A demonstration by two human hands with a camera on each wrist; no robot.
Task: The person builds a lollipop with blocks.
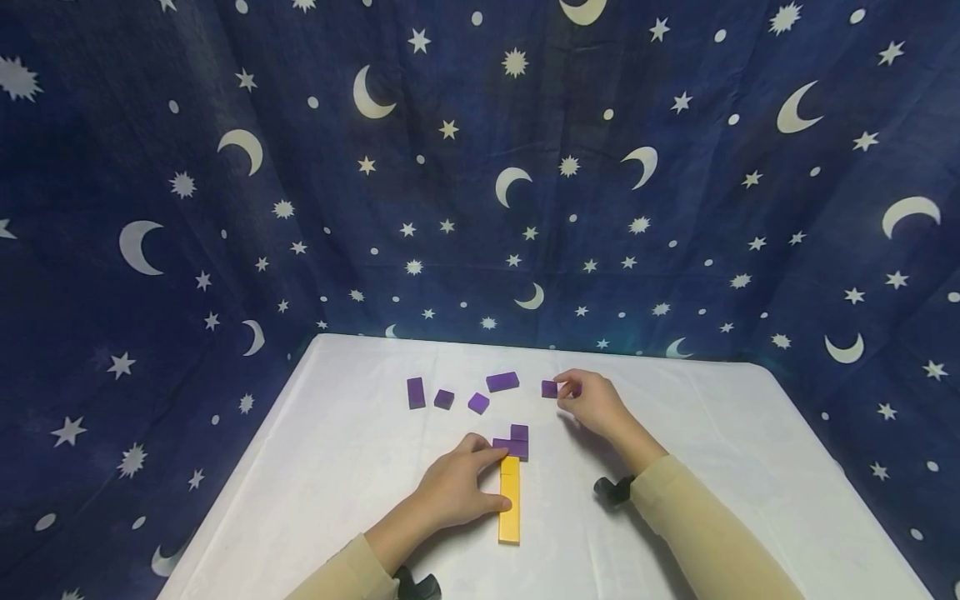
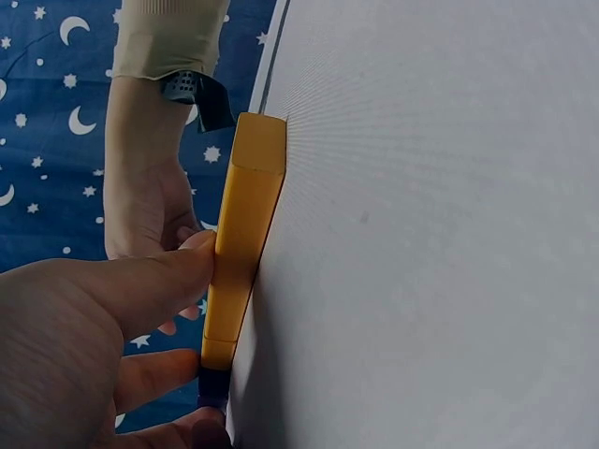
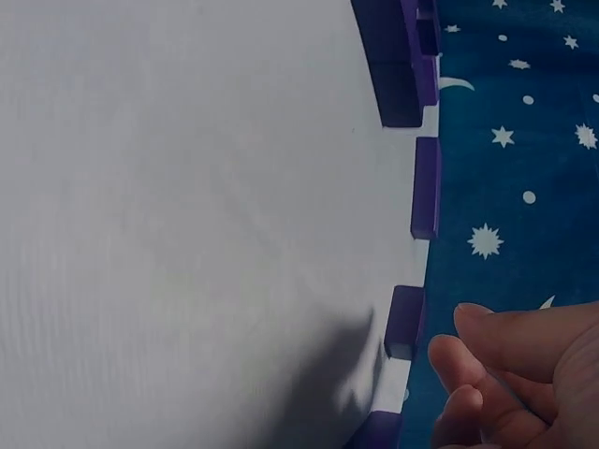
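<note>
While my left hand (image 1: 456,486), spread, touches yellow blocks (image 1: 509,527): one right hand (image 1: 594,406), mine, empty, loosely curled; one purple block (image 1: 549,389) beside it, best pinched squarely.

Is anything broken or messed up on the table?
I see nothing broken or spilled. The yellow blocks on the table lie neatly end to end. The loose purple blocks near the back point different ways, but blocks lying apart like that don't look odd.
</note>
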